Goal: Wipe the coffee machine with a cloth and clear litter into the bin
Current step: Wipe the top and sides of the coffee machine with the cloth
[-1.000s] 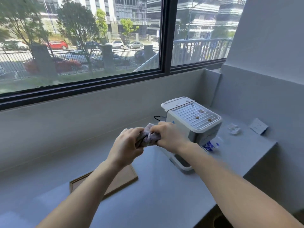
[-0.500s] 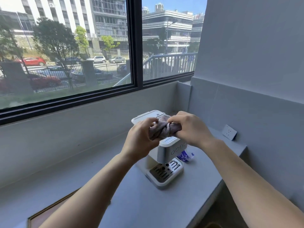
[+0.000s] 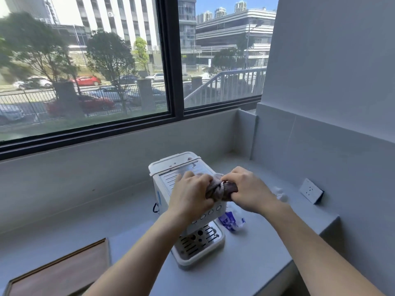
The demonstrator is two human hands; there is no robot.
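at the far left a flat brown wooden tray lies on the pale grey stone counter, below the dark-framed window. further right, about mid-counter, stands the boxy white plastic coffee machine. its slotted drip tray faces the person and its ribbed top plate is partly hidden behind the hands. a few small dark specks sit on its rear lid.

the left hand is over the machine's top front edge, fingers curled tight round one end of a bunched mauve-grey cloth. the right hand grips the other end, fingers and thumb closed on it. the cloth is thus a twisted wad between two fists above the machine; whether it touches the machine i cannot tell.

just right of the machine's base lies a crumpled blue and white plastic wrapper. beyond the right wrist is a scrunched white paper scrap, near the white socket plate. no bin is in view.

my reading: the cloth is being readied, wrung or bunched into a pad, and the wiping is not yet begun. the next move likely calls for one hand to let go and the other to press the wad onto the top plate and sweep along the ribs, gathering the specks rather than scattering them. the litter comes after.
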